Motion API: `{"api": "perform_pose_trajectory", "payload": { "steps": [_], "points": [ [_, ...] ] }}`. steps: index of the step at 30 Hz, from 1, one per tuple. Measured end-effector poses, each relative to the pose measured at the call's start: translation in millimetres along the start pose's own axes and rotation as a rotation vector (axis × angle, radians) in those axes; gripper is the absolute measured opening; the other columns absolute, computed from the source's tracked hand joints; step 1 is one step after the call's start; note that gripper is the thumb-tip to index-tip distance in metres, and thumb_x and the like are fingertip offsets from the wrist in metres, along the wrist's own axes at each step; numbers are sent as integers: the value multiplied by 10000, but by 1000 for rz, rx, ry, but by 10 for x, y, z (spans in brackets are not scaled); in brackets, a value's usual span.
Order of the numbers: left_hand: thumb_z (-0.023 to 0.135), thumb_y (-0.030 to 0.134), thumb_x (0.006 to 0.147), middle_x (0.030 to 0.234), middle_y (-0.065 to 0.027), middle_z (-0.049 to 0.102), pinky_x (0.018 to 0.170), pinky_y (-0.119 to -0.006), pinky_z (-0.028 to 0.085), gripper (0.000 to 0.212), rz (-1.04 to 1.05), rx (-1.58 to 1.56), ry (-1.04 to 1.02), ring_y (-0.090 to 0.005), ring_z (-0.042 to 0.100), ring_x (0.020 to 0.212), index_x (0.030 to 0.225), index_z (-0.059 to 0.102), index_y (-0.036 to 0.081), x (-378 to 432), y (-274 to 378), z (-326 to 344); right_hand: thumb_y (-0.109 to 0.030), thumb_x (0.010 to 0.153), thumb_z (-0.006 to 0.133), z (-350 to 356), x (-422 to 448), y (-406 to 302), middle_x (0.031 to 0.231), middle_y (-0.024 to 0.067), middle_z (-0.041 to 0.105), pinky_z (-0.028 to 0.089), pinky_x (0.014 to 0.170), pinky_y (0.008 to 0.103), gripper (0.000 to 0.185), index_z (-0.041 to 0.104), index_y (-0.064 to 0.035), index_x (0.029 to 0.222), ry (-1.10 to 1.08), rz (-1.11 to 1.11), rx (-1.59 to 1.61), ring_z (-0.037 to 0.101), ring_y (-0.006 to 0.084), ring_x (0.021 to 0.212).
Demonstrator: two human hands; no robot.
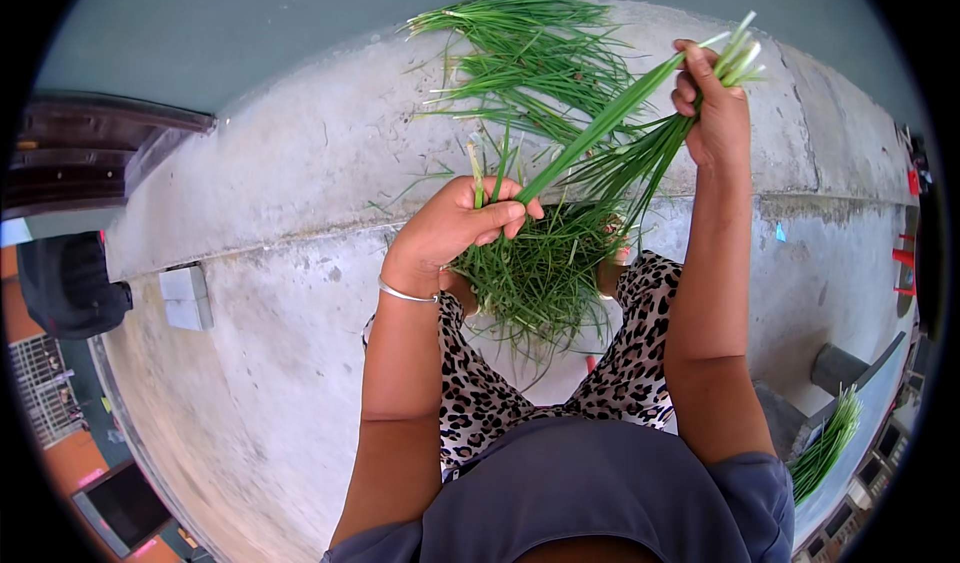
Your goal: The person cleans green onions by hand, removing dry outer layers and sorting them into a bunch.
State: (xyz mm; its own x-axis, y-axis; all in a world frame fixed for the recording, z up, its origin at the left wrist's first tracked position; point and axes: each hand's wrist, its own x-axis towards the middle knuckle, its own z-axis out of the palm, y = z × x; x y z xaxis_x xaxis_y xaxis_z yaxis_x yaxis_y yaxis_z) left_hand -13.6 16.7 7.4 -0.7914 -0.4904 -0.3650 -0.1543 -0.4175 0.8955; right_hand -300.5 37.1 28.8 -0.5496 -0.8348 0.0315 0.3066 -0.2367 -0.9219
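Observation:
My right hand (712,101) grips a bunch of green garlic chives (649,154), pale cut ends pointing up and leaves hanging down. A strip of flat leaves (607,121) stretches from it down to my left hand (480,214), where thumb and fingers pinch the lower part. A short yellowish stalk (475,169) also stands up from my left hand. Between my feet lies a heap of loose leaves (540,285), partly hidden by my left hand. Beyond, more chives (525,60) are spread on the concrete step (300,165), white ends mostly to the left.
A chive bundle (829,443) lies at the lower right, near a grey cylindrical object (836,368). Grey blocks (186,298) stand on the floor at left, close to a black covered object (71,285). A red stool (904,266) is at the far right edge.

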Motion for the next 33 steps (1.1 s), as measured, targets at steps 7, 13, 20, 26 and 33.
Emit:
{"api": "perform_pose_trajectory", "payload": {
  "steps": [7, 13, 20, 26, 33],
  "points": [
    [516, 153, 855, 595, 47, 443, 447, -153, 254, 178, -3, 41, -1, -14, 328, 483, 917, 588, 3, -61, 34, -3, -130, 849, 557, -376, 146, -142, 761, 35, 483, 293, 419, 171, 206, 552, 52, 945, 133, -87, 181, 380, 61, 545],
    [506, 155, 864, 586, 53, 424, 445, -162, 253, 195, -5, 56, -13, -13, 317, 475, 924, 579, -15, -92, 35, -73, -133, 862, 535, -540, 192, -185, 743, 21, 459, 293, 433, 177, 203, 543, 38, 970, 180, -130, 253, 368, 63, 550],
    [479, 115, 839, 565, 54, 419, 451, -168, 262, 171, 23, -27, 96, -24, 337, 487, 887, 594, -3, -65, 10, -65, -136, 867, 524, -613, 175, -204, 712, 13, 443, 292, 438, 177, 196, 542, 27, 973, 187, -141, 322, 368, 68, 549],
    [444, 28, 793, 601, 3, 505, 426, -184, 250, 153, 132, -133, 226, -26, 343, 480, 853, 582, 2, -9, -114, -194, -166, 876, 512, -574, 178, -218, 715, 30, 460, 300, 447, 190, 194, 532, 17, 936, 161, -134, 320, 376, 72, 553],
    [621, 89, 775, 848, -1, 509, 534, -168, 319, 343, 126, -157, 192, -45, 406, 633, 1096, 514, 31, 3, -77, -83, -222, 875, 508, 21, -53, -44, 733, 78, 564, 481, 567, 250, 192, 505, -30, 888, -105, 16, 2, 570, 150, 613]
  ]
}}
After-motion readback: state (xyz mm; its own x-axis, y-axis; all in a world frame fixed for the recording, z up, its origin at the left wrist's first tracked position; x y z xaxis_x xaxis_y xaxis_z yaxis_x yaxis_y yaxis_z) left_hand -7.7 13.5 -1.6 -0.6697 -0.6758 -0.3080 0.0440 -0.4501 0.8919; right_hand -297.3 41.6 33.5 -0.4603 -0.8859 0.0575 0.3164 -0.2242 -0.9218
